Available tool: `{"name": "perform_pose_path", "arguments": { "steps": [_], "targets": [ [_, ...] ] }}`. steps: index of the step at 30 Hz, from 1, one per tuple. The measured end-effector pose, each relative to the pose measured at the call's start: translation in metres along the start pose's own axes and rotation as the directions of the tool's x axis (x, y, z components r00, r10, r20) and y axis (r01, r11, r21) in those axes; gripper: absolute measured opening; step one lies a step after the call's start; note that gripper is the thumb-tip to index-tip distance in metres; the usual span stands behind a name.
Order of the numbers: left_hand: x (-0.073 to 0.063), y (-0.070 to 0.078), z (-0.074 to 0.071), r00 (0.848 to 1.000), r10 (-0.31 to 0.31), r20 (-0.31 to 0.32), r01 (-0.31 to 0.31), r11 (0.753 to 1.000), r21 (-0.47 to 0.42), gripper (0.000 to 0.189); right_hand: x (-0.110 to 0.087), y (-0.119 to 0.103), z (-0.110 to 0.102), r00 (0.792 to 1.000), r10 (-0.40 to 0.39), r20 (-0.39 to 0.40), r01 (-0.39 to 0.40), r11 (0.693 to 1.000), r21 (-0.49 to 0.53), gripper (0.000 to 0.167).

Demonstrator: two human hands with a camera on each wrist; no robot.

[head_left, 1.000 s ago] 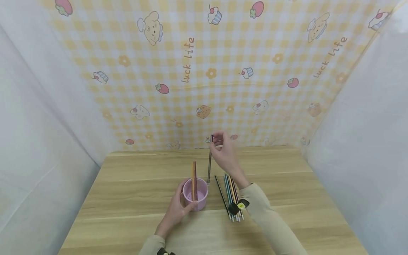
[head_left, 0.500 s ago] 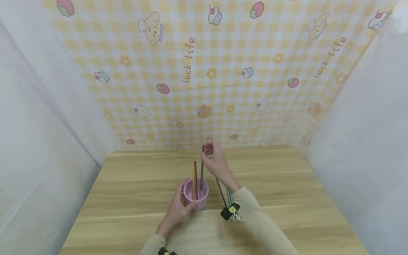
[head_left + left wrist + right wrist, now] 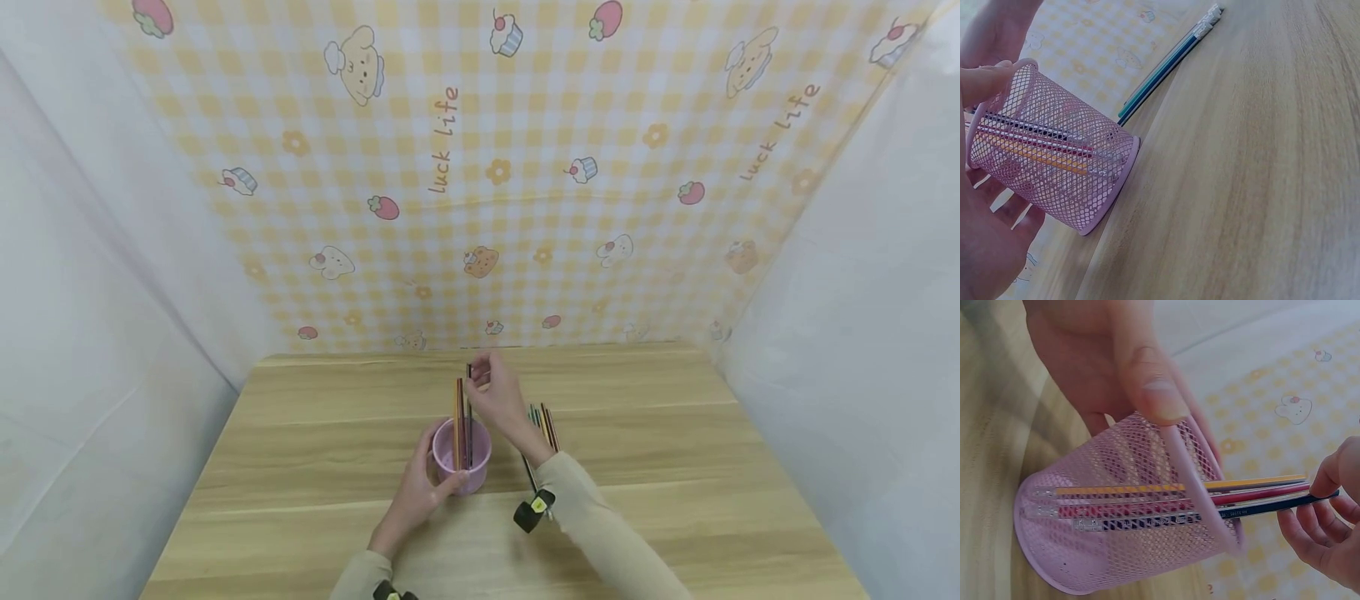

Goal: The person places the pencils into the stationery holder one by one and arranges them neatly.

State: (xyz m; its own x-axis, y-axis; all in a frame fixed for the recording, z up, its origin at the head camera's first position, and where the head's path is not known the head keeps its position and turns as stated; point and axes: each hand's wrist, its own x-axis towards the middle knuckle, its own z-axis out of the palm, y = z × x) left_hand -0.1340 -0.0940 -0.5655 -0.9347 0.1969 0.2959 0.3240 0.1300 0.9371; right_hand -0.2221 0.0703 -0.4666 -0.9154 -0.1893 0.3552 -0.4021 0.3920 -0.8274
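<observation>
My left hand [image 3: 414, 492] grips a pink mesh pencil cup [image 3: 474, 483] standing on the table, its thumb over the rim. Inside the cup lean a yellow pencil [image 3: 1235, 484] and a red pencil [image 3: 1263, 492], eraser ends down. Between thumb and fingers, my right hand [image 3: 501, 400] pinches a dark pencil [image 3: 1260, 508] near its upper end. Most of that pencil's length is inside the cup, beside the other two. Through the mesh in the right wrist view, its eraser end appears slightly above the cup's bottom.
Several loose pencils [image 3: 546, 421] lie on the wooden table [image 3: 675, 467] right of the cup, partly hidden by my right forearm. A yellow checked cloth [image 3: 555, 217] hangs behind the table's far edge. White sheets [image 3: 847, 333] flank both sides.
My right hand has moved left and down, bringing the dark pencil from beside the cup's rim to inside it. My left hand keeps its grip on the cup.
</observation>
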Motion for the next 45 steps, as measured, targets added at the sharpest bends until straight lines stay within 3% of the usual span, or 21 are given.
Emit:
{"name": "perform_pose_path", "arguments": {
  "steps": [9,21,36,45],
  "targets": [
    [0.002,0.001,0.001,0.999,0.035,0.000,-0.035,0.999,0.005,0.084,-0.009,0.006,0.003,0.999,0.020,0.043,-0.019,1.000,-0.013,0.027],
    [0.002,0.001,0.001,1.000,0.011,-0.006,-0.011,1.000,-0.001,0.083,-0.011,0.014,-0.009,0.999,0.012,0.048,-0.011,1.000,-0.008,0.026],
    [0.000,0.001,0.002,1.000,-0.004,-0.005,0.004,1.000,-0.009,0.088,-0.015,0.050,-0.048,0.992,0.126,-0.011,-0.127,0.985,-0.113,0.026],
    [-0.001,0.001,0.002,1.000,0.004,-0.007,-0.004,1.000,-0.001,0.084,-0.023,0.072,-0.066,0.973,0.230,-0.029,-0.232,0.962,-0.145,0.029]
  ]
}}
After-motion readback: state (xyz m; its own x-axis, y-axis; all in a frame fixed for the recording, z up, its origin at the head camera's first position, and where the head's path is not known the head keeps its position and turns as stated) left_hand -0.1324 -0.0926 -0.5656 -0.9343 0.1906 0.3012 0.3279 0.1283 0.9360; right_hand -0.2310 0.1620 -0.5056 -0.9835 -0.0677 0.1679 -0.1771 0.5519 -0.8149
